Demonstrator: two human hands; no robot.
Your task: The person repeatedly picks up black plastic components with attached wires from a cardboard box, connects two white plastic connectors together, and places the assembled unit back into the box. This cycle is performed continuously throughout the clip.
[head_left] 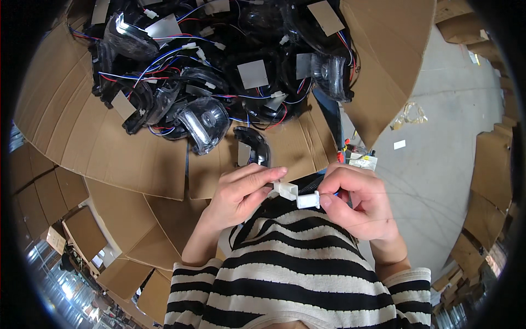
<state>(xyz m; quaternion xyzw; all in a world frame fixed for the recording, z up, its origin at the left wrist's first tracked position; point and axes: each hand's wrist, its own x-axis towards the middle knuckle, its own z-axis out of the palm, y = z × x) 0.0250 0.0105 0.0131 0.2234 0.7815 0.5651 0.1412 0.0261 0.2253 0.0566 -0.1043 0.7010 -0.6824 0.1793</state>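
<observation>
Close to my striped shirt, my left hand (241, 194) pinches a white plastic connector housing (286, 190) whose hollow end points right. My right hand (356, 200) grips a smaller white connector plug (308, 200) between thumb and forefinger, and a bit of blue wire shows by those fingers. The two connectors are end to end, very near each other; whether they touch I cannot tell. Just beyond my left hand, a black lamp unit (257, 143) with a curved clear lens lies on cardboard.
Past my hands, a pile of black vehicle lamps (205, 123) with red, blue and white wires covers the cardboard sheet (115, 159). Small tools and a pale box (362, 161) sit at the right. Plastic scraps lie on the grey floor (433, 159); cardboard boxes (82, 230) stand left and right.
</observation>
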